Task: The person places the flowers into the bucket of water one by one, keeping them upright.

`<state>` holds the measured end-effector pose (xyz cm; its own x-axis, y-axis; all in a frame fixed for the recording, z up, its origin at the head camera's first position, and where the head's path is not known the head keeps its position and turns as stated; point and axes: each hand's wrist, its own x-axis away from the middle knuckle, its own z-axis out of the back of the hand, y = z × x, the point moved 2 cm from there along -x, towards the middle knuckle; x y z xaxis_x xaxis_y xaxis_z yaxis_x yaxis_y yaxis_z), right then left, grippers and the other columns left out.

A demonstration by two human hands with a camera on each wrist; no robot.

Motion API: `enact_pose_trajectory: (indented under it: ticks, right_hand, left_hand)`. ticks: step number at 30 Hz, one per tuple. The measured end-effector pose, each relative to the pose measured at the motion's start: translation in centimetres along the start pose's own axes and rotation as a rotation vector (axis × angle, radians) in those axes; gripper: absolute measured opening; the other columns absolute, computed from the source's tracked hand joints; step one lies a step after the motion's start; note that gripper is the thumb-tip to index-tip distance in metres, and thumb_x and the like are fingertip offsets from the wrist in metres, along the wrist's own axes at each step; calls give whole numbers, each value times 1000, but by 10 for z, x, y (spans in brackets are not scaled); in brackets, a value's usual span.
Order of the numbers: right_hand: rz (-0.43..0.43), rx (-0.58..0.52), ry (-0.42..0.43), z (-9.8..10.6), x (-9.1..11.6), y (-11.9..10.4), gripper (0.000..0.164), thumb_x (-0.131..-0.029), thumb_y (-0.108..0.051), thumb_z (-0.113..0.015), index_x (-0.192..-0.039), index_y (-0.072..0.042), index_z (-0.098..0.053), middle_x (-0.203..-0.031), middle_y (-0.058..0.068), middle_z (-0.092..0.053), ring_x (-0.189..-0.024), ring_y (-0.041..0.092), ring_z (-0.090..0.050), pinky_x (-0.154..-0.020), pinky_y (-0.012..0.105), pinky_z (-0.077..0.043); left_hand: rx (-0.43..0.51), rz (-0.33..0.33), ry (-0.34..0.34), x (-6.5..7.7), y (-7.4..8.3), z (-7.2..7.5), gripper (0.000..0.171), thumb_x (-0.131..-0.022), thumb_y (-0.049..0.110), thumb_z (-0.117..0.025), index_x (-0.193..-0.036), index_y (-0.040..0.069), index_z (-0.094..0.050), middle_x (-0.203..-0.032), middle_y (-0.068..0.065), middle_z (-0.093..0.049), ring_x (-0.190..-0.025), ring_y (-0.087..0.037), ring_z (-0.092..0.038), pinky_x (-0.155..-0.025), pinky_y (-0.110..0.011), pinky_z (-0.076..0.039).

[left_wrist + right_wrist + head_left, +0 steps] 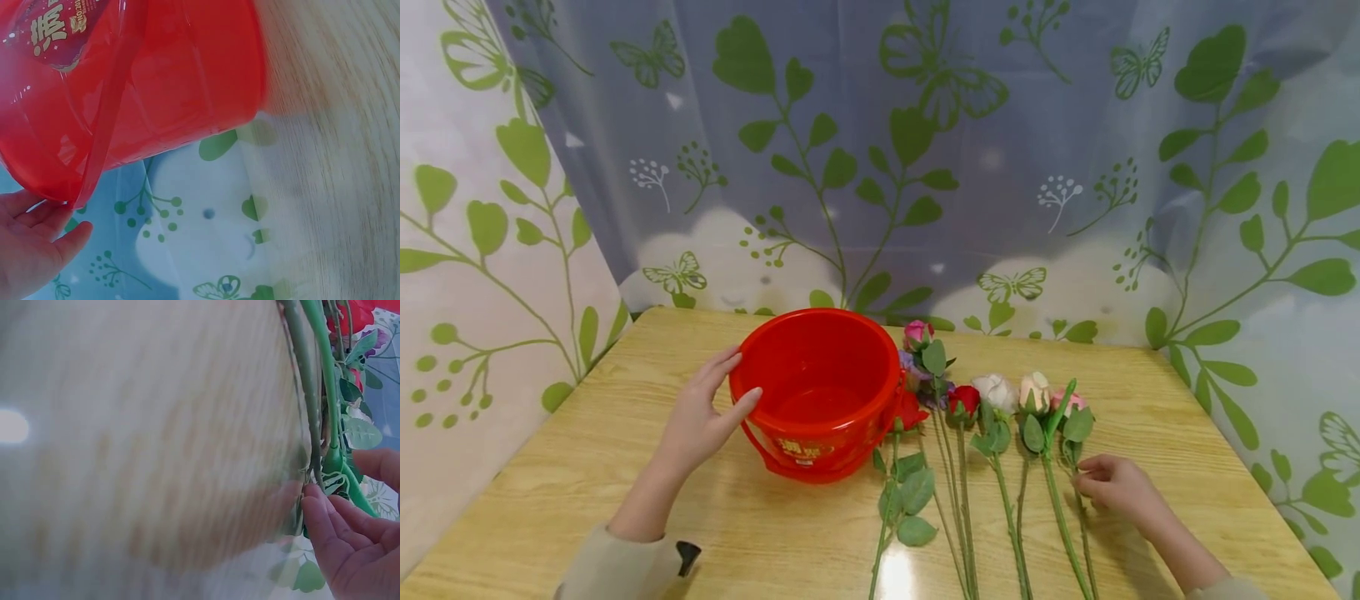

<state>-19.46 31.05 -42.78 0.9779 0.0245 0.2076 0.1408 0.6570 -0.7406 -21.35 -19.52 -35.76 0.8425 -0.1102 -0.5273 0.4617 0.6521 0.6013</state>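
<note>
Our left hand (696, 412) lies released, straight fingers touching the rim of the round, glossy red plastic bucket (812, 367); a light, steady touch there should keep it from sliding on the pale wood-grain counter (1195, 400). At the right end of the flower row, the fingertips of our right hand (1116, 492) meet the thin green stem of the leafy pink rose (1078, 402); whether our thumb presses it too, we cannot tell. We would do well to pinch that one stem alone, since the slender, bright-green bud (1060, 410) lies just beside it and could come along. Gripping below the leaves and lifting gently should keep them from snagging on the pale cream rose (1033, 392).
</note>
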Motion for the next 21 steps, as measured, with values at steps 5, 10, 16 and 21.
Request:
enact_pose_trajectory:
  ticks: [5, 10, 16, 21]
  right_hand:
    - [-25, -45, -7, 0, -3, 2, 43, -83, -10, -58, -110, 21, -44, -89, 19, -60, -76, 25, -60, -63, 33, -51]
    - [-49, -33, 2, 0, -5, 1, 40, -80, -8, -59, -106, 21, -47, -83, 14, -61, -69, 20, -61, -60, 30, -52]
    - [-73, -27, 7, -1, -8, 0, 36, -78, -6, -61, -100, 20, -50, -77, 10, -59, -63, 17, -59, -58, 29, -51]
    - [-83, -62, 15, -1, -9, 3, 26, -76, -2, -62, -91, 17, -54, -68, 5, -58, -60, 14, -57, -55, 28, -51]
  left_hand:
    - [8, 12, -6, -1, -1, 0, 53, -81, 21, -63, -122, -9, -46, -130, -20, -42, -118, -37, -37, -88, -55, -36]
    - [39, 18, 5, -3, -2, 1, 50, -80, 18, -64, -120, -9, -49, -127, -20, -45, -116, -37, -40, -87, -54, -37]
    - [64, 17, 41, -4, -5, 1, 48, -78, 15, -67, -117, -8, -52, -123, -20, -49, -114, -36, -43, -86, -52, -39]
    - [79, 33, 48, -4, -5, 1, 49, -77, 16, -69, -117, -7, -53, -123, -19, -50, -114, -34, -43, -86, -51, -40]
